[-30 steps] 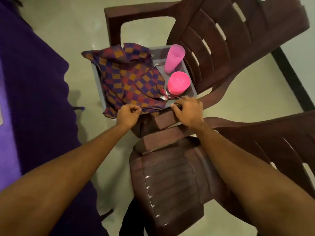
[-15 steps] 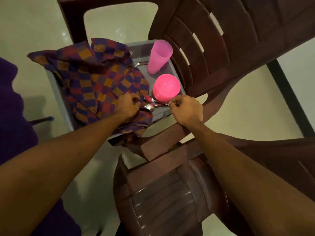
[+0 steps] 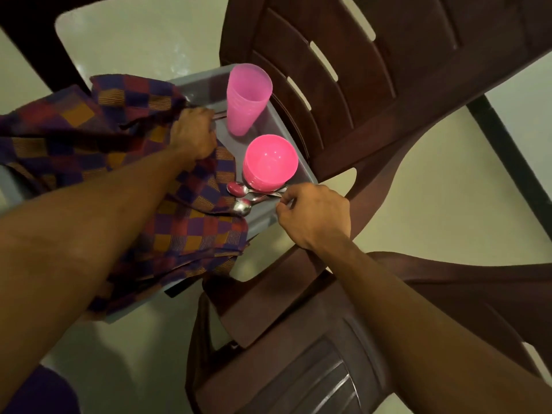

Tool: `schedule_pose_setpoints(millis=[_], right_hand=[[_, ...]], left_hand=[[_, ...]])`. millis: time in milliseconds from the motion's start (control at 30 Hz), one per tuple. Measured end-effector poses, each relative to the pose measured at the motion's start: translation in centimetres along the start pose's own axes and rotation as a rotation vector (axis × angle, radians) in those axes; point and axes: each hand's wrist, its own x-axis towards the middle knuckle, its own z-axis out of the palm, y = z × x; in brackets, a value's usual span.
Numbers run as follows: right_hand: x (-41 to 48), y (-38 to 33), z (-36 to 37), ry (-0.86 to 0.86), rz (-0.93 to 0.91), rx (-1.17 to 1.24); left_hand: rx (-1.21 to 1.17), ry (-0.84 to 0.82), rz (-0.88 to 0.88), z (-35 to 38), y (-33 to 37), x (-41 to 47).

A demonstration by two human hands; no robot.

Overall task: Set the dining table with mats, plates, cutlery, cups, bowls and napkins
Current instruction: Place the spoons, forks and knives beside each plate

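On the grey tray (image 3: 260, 218), which sits on a brown chair (image 3: 373, 85), the left hand (image 3: 192, 134) grips the checked cloth (image 3: 89, 127), its fingers curled into the folds. The right hand (image 3: 313, 216) pinches the spoons (image 3: 242, 198), seemingly by their handles, at the tray's near edge just beside the stacked pink bowls (image 3: 270, 165). The pink cups (image 3: 246, 97) stand behind.
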Motion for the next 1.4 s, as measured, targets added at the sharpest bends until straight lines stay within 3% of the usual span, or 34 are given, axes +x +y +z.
schedule_pose_setpoints(millis=[133,300,567,833,1000,1200,1400], right_hand=[[0.0,0.1,0.1,0.026,0.0,-0.019],[0.0,0.1,0.1,0.028,0.016,-0.04],[0.1,0.1,0.1,0.035,0.023,-0.035],[0.0,-0.1,0.1,0.05,0.026,-0.036],[-0.2,-0.2,-0.3,0.027,0.027,-0.022],[-0.3,-0.5,-1.0,-0.024,0.034,-0.01],[-0.7,-0.4,-1.0,-0.001,-0.035,0.011]], left_hand=[[0.133,-0.087,-0.05,0.9,0.2,1.8],[0.281,-0.032,-0.027,2.1,-0.2,3.2],[0.326,-0.079,-0.126,2.1,0.3,4.4],[-0.058,-0.065,-0.338,-0.1,0.4,3.3],[-0.198,0.007,-0.339,-2.7,0.1,1.0],[-0.718,0.03,-0.36,-4.7,0.0,-2.5],[-0.773,0.098,-0.252,-8.4,2.4,-10.0]])
